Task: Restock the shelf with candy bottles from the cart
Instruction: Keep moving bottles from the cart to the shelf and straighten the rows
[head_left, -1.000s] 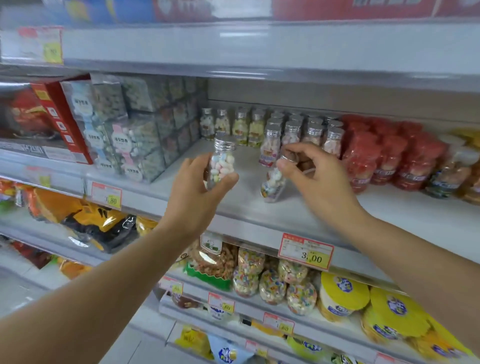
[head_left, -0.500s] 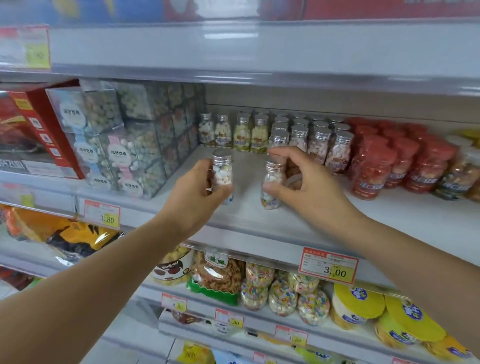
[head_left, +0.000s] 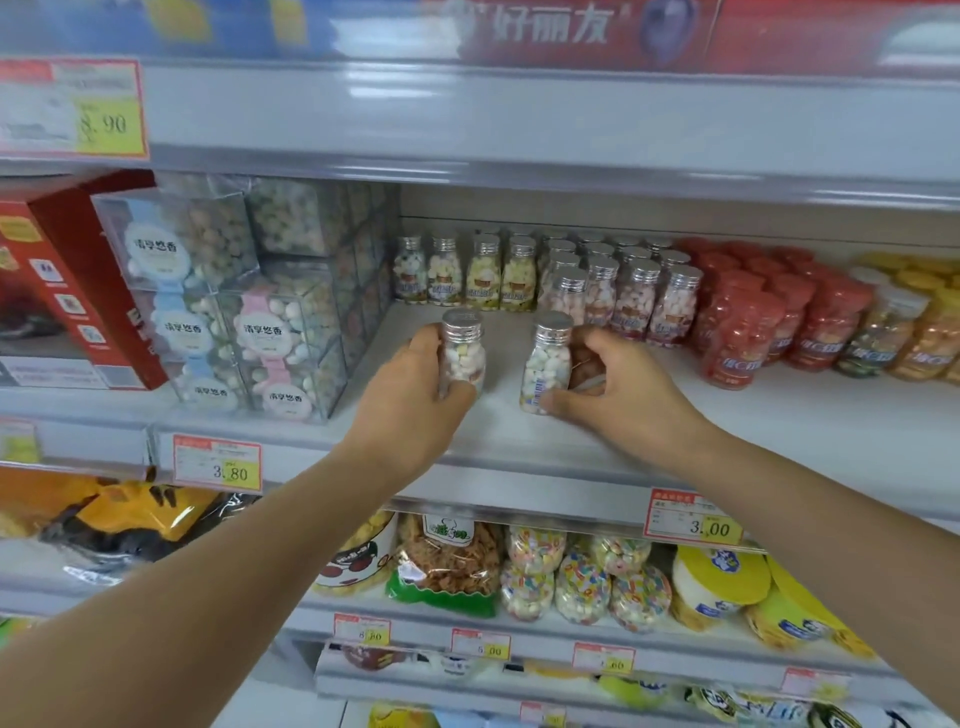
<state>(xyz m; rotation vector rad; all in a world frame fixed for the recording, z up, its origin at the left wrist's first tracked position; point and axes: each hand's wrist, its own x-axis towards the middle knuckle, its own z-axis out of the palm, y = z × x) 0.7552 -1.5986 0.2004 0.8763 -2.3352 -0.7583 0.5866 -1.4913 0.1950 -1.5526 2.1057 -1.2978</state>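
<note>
My left hand (head_left: 415, 400) grips a small clear candy bottle (head_left: 464, 351) with a silver cap, upright over the white shelf (head_left: 519, 436). My right hand (head_left: 613, 395) holds a second silver-capped candy bottle (head_left: 545, 361) upright, its base at the shelf surface. Both bottles are in front of rows of matching silver-capped bottles (head_left: 597, 286) at the back of the shelf. The cart is out of view.
Clear candy boxes (head_left: 249, 312) are stacked on the left, next to a red carton (head_left: 67, 280). Red-capped bottles (head_left: 753, 317) stand on the right. Price tags (head_left: 693, 519) hang on the shelf's front edge. Bagged snacks (head_left: 571, 577) fill the shelf below.
Both hands have moved deeper onto the shelf with their bottles. The right bottle, tilted a second ago, now stands upright near the shelf surface.
</note>
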